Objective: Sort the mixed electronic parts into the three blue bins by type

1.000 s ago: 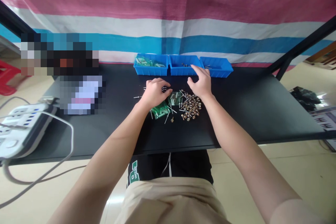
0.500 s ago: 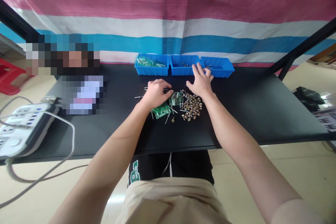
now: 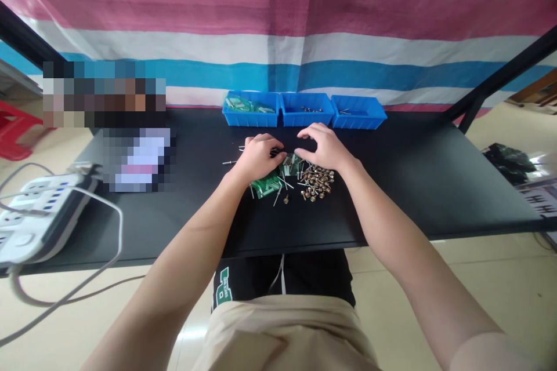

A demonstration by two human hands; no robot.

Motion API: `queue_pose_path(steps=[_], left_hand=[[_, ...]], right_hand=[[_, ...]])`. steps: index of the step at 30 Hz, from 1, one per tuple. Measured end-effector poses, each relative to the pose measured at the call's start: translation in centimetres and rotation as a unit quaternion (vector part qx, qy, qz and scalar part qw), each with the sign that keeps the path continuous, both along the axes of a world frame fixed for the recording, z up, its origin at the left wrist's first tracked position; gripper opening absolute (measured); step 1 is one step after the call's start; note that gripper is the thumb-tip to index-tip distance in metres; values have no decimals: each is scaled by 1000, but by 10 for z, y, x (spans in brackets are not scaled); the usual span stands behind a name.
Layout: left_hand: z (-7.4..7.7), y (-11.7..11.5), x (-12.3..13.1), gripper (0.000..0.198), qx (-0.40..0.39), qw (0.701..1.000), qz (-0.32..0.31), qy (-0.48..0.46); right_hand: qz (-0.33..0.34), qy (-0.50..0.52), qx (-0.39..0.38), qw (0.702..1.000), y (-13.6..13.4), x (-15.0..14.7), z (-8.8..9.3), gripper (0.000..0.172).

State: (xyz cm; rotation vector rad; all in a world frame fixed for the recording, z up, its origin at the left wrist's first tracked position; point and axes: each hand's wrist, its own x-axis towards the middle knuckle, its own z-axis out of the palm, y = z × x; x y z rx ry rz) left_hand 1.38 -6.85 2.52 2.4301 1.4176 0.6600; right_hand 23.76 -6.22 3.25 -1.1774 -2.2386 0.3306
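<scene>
My left hand (image 3: 260,156) rests over the left part of a heap of small parts, with a gap between thumb and forefinger. Under and beside it lie thin silvery pins that look like blind rivets (image 3: 277,195) and green-tinted packets (image 3: 266,185). My right hand (image 3: 324,148) hovers by the heap's far right edge, its thumb and fingers apart and nothing visible between them. Below it is a pile of brass-coloured, round-headed screws (image 3: 317,184). One loose screw (image 3: 286,199) lies nearer to me.
Behind the heap stand three blue bins: the left bin (image 3: 250,120) holds green packets, the middle bin (image 3: 307,119) brass-coloured pieces, the right bin (image 3: 359,122) a few thin pins. A white power strip (image 3: 32,208) with cables and a blurred lit screen (image 3: 145,156) lie on the left.
My right hand has come back from the front of the middle and right bins to the heap, its fingers now curved toward the left. My left hand stays nearly still.
</scene>
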Motion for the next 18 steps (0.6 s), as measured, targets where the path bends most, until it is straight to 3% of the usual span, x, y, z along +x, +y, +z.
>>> queue_pose_path(steps=[3,8,15,18], left_hand=[[1,0,-1,24,0,1000,-3,1],[1,0,-2,23,-1,1000,-9,3],[-1,1,-1,24,3,1000,-18,5],[-1,0,-1,25,-5,1000,-15,7]], right_hand=[[64,-35,-83,994,-11,-5,12,42],[89,-129,-152,976,-20,-15,17,58],[91,-139,-137,976,-17,-17,11,35],[79,-138,-125,979,-18,-15,15,33]])
